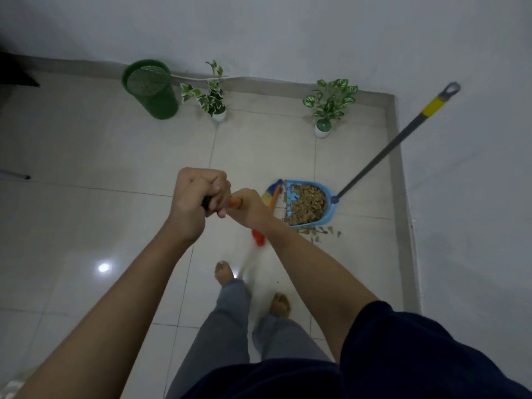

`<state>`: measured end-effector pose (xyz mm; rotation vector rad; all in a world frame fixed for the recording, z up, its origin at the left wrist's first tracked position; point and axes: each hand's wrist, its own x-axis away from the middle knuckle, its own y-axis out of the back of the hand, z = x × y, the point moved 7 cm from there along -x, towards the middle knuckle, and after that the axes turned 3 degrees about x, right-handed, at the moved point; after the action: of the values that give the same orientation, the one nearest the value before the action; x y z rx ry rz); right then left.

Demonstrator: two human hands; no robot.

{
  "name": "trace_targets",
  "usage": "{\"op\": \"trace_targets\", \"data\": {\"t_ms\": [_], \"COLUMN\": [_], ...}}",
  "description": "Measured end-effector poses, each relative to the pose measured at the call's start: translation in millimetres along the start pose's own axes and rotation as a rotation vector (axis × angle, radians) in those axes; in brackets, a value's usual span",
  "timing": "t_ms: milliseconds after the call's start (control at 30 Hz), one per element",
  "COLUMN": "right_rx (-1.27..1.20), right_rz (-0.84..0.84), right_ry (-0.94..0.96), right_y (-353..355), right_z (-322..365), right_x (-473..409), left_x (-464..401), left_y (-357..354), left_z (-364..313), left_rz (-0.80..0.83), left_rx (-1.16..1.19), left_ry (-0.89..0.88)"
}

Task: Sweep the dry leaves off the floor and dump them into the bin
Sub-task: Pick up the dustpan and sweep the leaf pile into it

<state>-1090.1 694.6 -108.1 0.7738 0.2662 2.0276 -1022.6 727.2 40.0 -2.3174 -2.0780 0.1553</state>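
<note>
Left hand (198, 197): gripping the black top end of the broom handle (235, 201), fingers curling fully round it.

Right hand (249, 208): gripping the same handle just below the left, on the orange section; the two hands are touching.

Broom: the handle is running down and away from the hands; an orange part and a pale, blurred stretch are showing below the right forearm, while the multicoloured bristles (272, 191) are sitting at the left edge of the dustpan.

Dustpan (328, 197): blue, lying on the floor near the right wall, its grey pole (383, 156) with a yellow band leaning up toward that wall.

Dry leaves (306, 204): mostly lying heaped inside the dustpan; a few loose ones (316, 233) are lying on the tiles just in front of its lip.

Bin (151, 89): green mesh, standing by the far wall, well apart from the dustpan.

Potted plants: one (211, 93) standing just beside the bin, another (329, 106) standing further right along the same wall.

Floor (86, 156): pale glossy tiles, reflecting a ceiling light.

Person: standing barefoot in grey trousers and a dark top.
</note>
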Motion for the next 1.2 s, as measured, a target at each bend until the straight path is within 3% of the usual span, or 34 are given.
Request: {"op": "trace_targets", "data": {"t_ms": [233, 367, 667, 800, 967, 1100, 1200], "right_rx": [0.183, 0.142, 0.246, 0.188, 0.127, 0.099, 0.138], "right_rz": [-0.118, -0.079, 0.098, -0.01, -0.08, -0.145, -0.287], "right_ry": [0.158, 0.159, 0.095, 0.081, 0.162, 0.225, 0.332], "right_y": [32.6, 36.8, 19.6, 28.0, 46.0, 53.9, 56.2], "right_z": [25.3, 45.1, -4.1, -34.0, -2.2, 38.0, 66.1], "right_x": [23.8, 30.1, 40.8, 44.7, 46.8, 28.4, 7.2], "left_x": [11.2, 15.9, 30.6, 34.2, 25.5, 6.4, -14.6], "left_y": [-13.2, -20.4, -58.9, -64.9, -56.3, -46.0, -39.1], "left_z": [-52.8, -77.6, -25.9, -16.7, -53.7, -88.4, -98.5], "left_rz": [-0.035, -0.067, -0.122, -0.118, -0.148, -0.046, 0.075], "left_rx": [0.067, 0.045, -0.032, 0.016, 0.066, 0.01, -0.075], "left_ry": [-0.135, -0.184, -0.126, -0.097, -0.157, -0.201, -0.218]}}
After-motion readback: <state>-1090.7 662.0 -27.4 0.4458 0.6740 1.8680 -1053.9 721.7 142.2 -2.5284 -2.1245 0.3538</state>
